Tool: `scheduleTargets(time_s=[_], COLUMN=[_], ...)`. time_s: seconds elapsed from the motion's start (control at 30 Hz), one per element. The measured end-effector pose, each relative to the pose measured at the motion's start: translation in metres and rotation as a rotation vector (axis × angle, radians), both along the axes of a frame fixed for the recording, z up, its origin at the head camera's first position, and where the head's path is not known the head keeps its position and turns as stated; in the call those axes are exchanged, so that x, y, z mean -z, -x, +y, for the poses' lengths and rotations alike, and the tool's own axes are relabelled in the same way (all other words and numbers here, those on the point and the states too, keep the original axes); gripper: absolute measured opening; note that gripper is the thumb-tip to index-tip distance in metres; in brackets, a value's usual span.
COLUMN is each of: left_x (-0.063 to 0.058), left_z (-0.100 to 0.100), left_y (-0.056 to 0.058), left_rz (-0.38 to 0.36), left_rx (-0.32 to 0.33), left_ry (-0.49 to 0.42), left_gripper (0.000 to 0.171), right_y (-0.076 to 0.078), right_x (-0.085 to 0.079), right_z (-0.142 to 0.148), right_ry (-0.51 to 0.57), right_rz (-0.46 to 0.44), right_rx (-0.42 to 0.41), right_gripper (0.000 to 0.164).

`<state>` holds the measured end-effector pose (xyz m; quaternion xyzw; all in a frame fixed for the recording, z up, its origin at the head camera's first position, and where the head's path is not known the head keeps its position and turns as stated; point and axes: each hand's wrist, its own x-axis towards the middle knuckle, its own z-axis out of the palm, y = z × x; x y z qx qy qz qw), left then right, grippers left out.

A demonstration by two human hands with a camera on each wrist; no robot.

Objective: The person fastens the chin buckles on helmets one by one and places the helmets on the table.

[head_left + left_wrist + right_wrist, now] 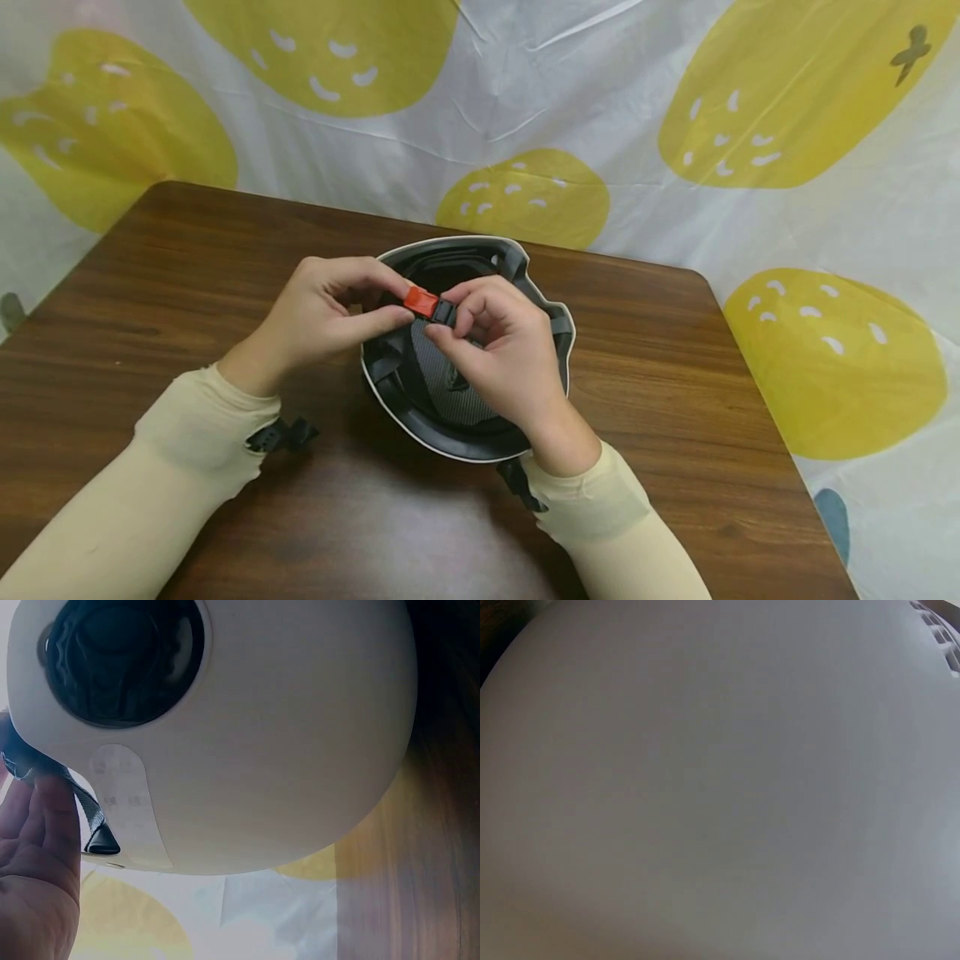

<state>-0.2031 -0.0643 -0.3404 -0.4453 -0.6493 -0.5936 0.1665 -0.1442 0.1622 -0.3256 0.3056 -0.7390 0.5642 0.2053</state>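
A helmet [450,435] lies upside down on the table, its dark padded inside facing up. Over its opening is a chin strap buckle with a red part [422,301] and a black part [444,312], lying end to end; whether they are latched cannot be made out. My left hand [318,312] pinches the red part between thumb and finger. The black part is pinched by my right hand [517,354]. In the left wrist view, a dark strap [91,808] runs from the white shell [292,735] to the left fingers. Only shell [720,765] fills most of the right wrist view.
The brown wooden table [645,467] extends around the helmet. Behind it hangs a white cloth [375,158] with yellow fruit shapes. A round dark fitting [124,664] sits on the helmet's side. Dark wrist bands [281,435] hang below the sleeves.
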Motion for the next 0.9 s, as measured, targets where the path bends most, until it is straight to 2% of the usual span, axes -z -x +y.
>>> scheduleTargets(time_s=[0.33, 0.43, 0.63, 0.9], left_x=[-0.002, -0.002, -0.002, -0.001], left_z=[-0.003, -0.003, -0.007, -0.01], left_y=[0.0, 0.001, 0.005, 0.009], left_rz=[-0.018, -0.012, 0.084, 0.188], left_rx=[-0.066, -0.068, -0.097, -0.117], left_ry=[0.056, 0.075, 0.18, 0.315], left_gripper=[0.035, 0.037, 0.035, 0.027], right_y=[0.0, -0.001, 0.001, 0.004], right_x=[-0.001, -0.002, -0.003, -0.007], right_z=[0.0, 0.001, 0.004, 0.012], right_ry=[-0.017, -0.039, -0.129, -0.322], right_rz=[0.014, 0.021, 0.031, 0.063], right_rx=[0.004, 0.002, -0.005, -0.011], right_gripper=[0.032, 0.031, 0.028, 0.025])
